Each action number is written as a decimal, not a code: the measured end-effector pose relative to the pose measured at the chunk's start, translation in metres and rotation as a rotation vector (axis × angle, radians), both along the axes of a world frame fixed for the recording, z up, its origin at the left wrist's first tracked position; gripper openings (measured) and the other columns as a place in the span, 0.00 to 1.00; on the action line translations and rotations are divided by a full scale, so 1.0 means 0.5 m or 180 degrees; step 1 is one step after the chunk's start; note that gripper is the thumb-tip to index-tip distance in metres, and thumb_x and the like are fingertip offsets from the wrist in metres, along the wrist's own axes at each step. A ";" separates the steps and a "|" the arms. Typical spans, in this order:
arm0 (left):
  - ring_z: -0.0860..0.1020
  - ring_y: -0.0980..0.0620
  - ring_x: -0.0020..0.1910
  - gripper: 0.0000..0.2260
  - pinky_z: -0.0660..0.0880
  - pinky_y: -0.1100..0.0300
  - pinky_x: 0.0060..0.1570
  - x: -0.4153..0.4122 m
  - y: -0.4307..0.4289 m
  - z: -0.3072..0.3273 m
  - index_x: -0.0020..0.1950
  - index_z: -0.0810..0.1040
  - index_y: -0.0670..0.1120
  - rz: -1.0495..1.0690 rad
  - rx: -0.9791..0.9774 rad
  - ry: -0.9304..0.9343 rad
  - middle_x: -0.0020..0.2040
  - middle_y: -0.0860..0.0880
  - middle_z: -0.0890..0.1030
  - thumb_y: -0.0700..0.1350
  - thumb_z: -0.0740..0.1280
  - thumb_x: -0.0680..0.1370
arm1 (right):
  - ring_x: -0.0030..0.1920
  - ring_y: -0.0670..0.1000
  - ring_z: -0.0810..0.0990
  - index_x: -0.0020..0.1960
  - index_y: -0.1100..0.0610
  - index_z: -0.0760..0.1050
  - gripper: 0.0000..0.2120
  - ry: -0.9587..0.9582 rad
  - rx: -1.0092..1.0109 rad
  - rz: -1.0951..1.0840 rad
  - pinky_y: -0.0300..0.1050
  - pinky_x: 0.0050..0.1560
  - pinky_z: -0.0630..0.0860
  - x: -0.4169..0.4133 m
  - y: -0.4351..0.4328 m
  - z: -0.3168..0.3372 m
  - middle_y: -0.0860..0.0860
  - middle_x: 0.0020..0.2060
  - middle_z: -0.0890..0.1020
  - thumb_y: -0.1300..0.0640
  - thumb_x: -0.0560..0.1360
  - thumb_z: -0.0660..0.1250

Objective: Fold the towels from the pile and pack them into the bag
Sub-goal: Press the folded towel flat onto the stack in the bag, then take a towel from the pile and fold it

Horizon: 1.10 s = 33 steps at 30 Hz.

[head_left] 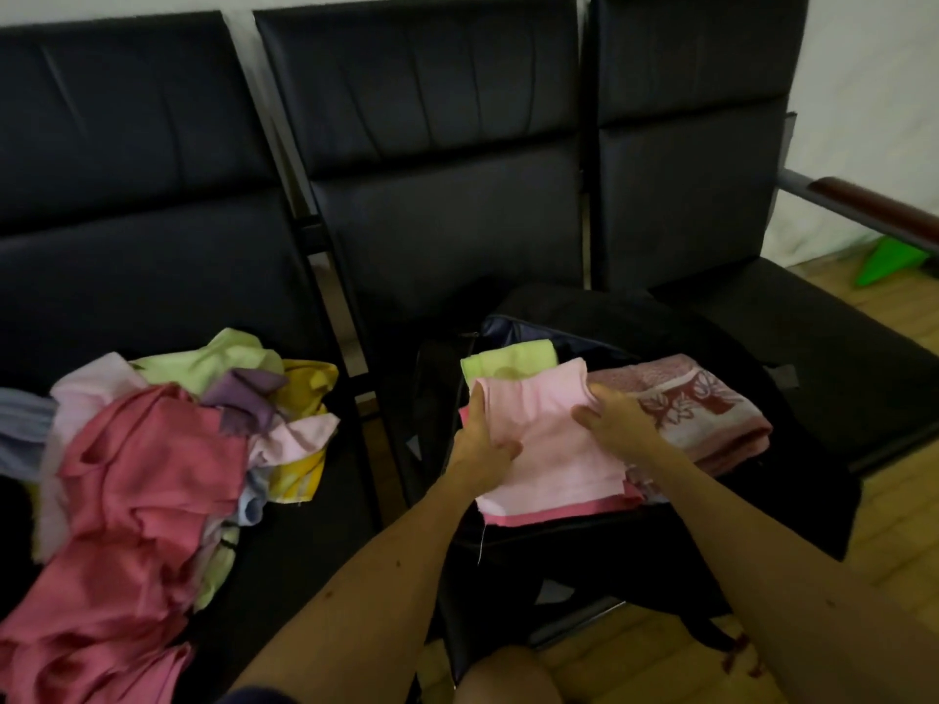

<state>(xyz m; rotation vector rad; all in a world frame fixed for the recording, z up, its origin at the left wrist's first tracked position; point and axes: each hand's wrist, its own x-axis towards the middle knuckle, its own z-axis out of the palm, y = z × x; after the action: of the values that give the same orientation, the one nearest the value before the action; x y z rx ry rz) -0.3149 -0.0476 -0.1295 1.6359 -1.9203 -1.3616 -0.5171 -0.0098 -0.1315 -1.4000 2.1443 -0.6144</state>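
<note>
Towels, loose: a jumbled pile of pink, pale pink, green, purple, yellow and blue cloth lies on the left seat.
Bag: the black bag sits open on the near part of the middle seat, right of the pile and apart from it.
Towels, packed: a folded pink towel lies on top in the bag; a dark pink towel shows under its near edge, a folded green towel just beyond its far edge, and a patterned towel with a flower print touches its right side.
Left hand: the left hand holds the pink towel's left edge, thumb on top.
Right hand: the right hand rests on the pink towel's right side, fingers loosely spread.
Surface: a row of three black padded seats with tall backs; the right seat has an armrest with a reddish-brown top.
Room: white wall behind the seats, wooden floor to the right, and a green thing on the floor past the armrest.
</note>
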 end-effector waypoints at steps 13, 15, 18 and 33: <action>0.79 0.52 0.53 0.16 0.77 0.59 0.55 0.184 0.027 0.093 0.67 0.76 0.47 -0.0692 -0.0922 -0.0218 0.59 0.49 0.80 0.46 0.69 0.79 | 0.57 0.65 0.74 0.57 0.59 0.77 0.17 0.1686 -0.0646 0.0055 0.58 0.55 0.73 0.144 0.053 0.066 0.61 0.54 0.78 0.46 0.79 0.64; 0.79 0.61 0.45 0.07 0.74 0.68 0.47 0.303 0.077 0.104 0.56 0.80 0.50 -0.0521 -0.1126 0.0055 0.48 0.54 0.82 0.45 0.70 0.78 | 0.47 0.64 0.77 0.49 0.59 0.79 0.11 0.1519 -0.1231 0.0356 0.57 0.48 0.75 0.241 0.071 0.065 0.59 0.45 0.80 0.50 0.77 0.66; 0.77 0.64 0.37 0.02 0.69 0.73 0.40 0.483 0.146 0.069 0.48 0.82 0.49 0.0069 -0.1211 -0.0072 0.38 0.58 0.81 0.42 0.72 0.76 | 0.43 0.59 0.78 0.45 0.57 0.77 0.05 0.0830 -0.1504 0.0802 0.50 0.44 0.74 0.421 0.107 0.046 0.54 0.41 0.80 0.55 0.75 0.70; 0.82 0.52 0.49 0.16 0.78 0.54 0.45 0.860 0.264 -0.166 0.60 0.80 0.51 0.0938 -0.0819 -0.1178 0.53 0.54 0.83 0.55 0.71 0.75 | 0.54 0.53 0.81 0.58 0.49 0.72 0.13 -0.0528 0.1014 0.1335 0.50 0.54 0.77 0.959 0.129 -0.145 0.49 0.52 0.83 0.52 0.74 0.70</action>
<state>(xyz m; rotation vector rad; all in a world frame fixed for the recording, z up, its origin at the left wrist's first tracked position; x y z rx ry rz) 0.1152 0.0843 -0.2123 2.0387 -1.8439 -0.7060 -0.0374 0.0546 -0.2042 -1.4948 1.6603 -0.2080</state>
